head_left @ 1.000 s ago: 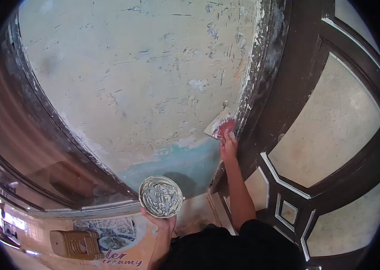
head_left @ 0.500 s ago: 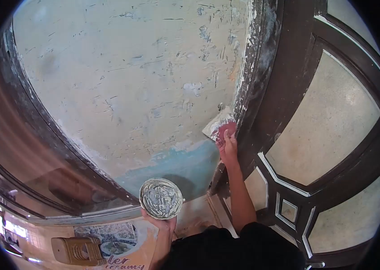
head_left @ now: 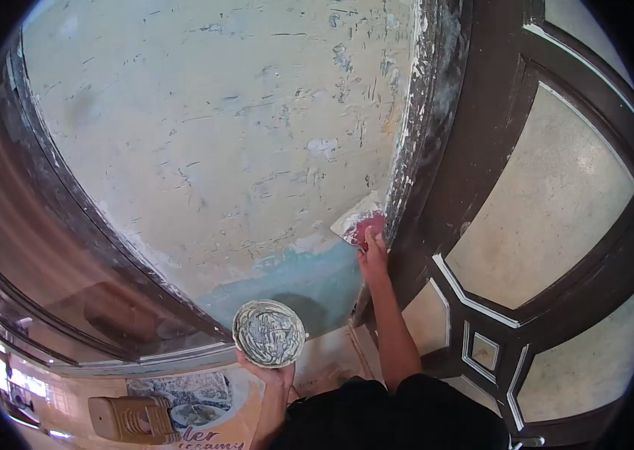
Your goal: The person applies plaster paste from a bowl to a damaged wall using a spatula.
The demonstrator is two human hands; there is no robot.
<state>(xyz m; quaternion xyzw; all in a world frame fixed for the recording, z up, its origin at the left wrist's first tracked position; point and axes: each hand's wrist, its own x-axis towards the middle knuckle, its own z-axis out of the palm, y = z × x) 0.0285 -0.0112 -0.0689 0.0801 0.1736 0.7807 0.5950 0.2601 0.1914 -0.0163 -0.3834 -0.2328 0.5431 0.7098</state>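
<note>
My right hand point(head_left: 374, 249) grips a red scraper point(head_left: 369, 226) whose wide blade is smeared with white paste. The blade lies against the patchy cream wall point(head_left: 219, 135), close to the dark door frame on the right and just above a blue-green painted band point(head_left: 309, 277). Lower down, my left hand point(head_left: 272, 373) holds a round bowl point(head_left: 269, 334) from beneath, its open top facing me. Grey and white paste coats the inside of the bowl.
A dark panelled door point(head_left: 482, 187) with pale insets stands on the right. Dark wooden framing with glass point(head_left: 69, 247) curves along the left. At the lower left are stacked brown plastic chairs point(head_left: 125, 420) and a basin point(head_left: 197, 414).
My right hand and the scraper have moved slightly down and left along the wall. The bowl in my left hand has hardly moved.
</note>
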